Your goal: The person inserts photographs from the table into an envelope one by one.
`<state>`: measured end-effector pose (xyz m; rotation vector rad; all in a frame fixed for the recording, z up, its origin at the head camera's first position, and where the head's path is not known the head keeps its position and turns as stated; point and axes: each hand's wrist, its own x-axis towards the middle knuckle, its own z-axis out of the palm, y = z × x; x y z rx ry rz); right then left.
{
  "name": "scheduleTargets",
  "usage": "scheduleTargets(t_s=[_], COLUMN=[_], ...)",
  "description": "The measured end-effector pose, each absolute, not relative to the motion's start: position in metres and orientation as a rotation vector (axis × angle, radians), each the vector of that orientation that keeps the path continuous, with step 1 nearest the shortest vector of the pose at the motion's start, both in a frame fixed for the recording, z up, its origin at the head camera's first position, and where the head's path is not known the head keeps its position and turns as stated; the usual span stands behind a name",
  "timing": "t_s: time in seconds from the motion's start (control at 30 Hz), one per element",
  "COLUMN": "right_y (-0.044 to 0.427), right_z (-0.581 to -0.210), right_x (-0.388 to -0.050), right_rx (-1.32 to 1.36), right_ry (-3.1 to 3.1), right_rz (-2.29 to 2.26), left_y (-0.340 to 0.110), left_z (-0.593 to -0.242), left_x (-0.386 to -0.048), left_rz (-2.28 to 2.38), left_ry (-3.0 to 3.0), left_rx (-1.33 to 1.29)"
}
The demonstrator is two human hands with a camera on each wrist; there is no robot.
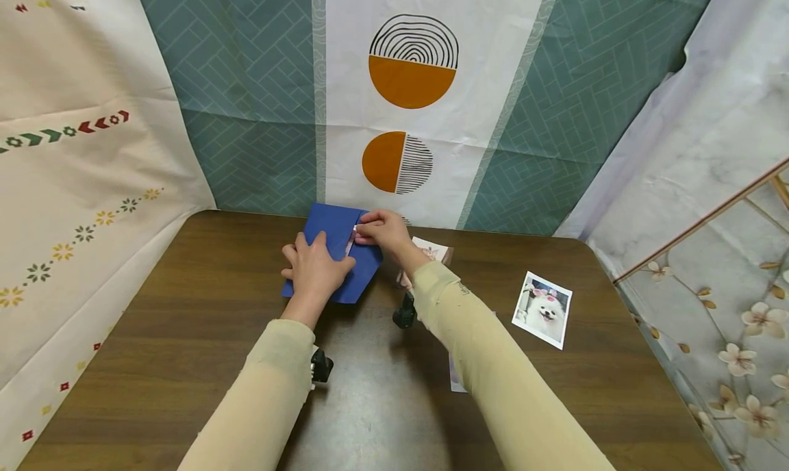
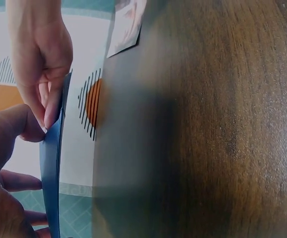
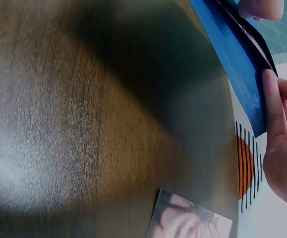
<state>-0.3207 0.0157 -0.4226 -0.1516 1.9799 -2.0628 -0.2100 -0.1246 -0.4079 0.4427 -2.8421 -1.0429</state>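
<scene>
A blue envelope [image 1: 333, 223] lies at the back of the table, its flap [image 1: 365, 264] folded out to the right. My left hand [image 1: 316, 271] presses on it with spread fingers; its thumb is near the opening. A strip of a pinkish photo [image 1: 351, 241] shows in that opening, the rest hidden inside. With thumb and fingers, my right hand [image 1: 385, 235] pinches the photo's edge. In the left wrist view, the fingertips of both hands meet close together at the envelope [image 2: 51, 163]. The right wrist view shows the right hand [image 3: 284, 134] at the envelope's slit.
Beside the right wrist lies another photo [image 1: 433, 250], partly covered by the arm. A white dog photo [image 1: 545, 311] is at the right. One more paper [image 1: 456, 375] peeks out beneath the right forearm. Patterned cloth [image 1: 407, 163] hangs just behind the wooden table [image 1: 376, 416].
</scene>
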Motion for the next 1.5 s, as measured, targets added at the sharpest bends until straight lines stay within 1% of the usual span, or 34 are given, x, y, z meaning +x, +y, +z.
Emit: scheduleTargets(t_s=[0.43, 0.53, 0.77, 0.9, 1.13, 1.5], right_y=[0.013, 0.014, 0.021, 0.030, 0.069, 0.146], right_z=[-0.423, -0.419, -0.407, -0.400, -0.396, -0.400], right_x=[-0.321, -0.321, -0.318, -0.319, -0.327, -0.334], right_rx=[-0.068, -0.122, -0.343, -0.383, -0.293, -0.242], right_ry=[1.885, 1.948, 2.200, 2.240, 2.176, 2.365], right_rz=[-2.105, -2.040, -1.770, -1.721, -1.822, -1.644], left_y=[-0.124, -0.125, -0.125, -0.124, -0.127, -0.132], left_z=[-0.408, -0.408, -0.407, -0.409, -0.411, -0.412], left_x=[-0.211, -0.211, -0.213, -0.213, -0.212, -0.212], left_rz=[-1.063, -1.058, -1.056, -1.056, -1.042, -1.053], left_ry=[-2.825, -2.823, -2.831, -2.841, -2.855, -2.860], left_rx=[0.438, 0.436, 0.429, 0.430, 0.431, 0.433])
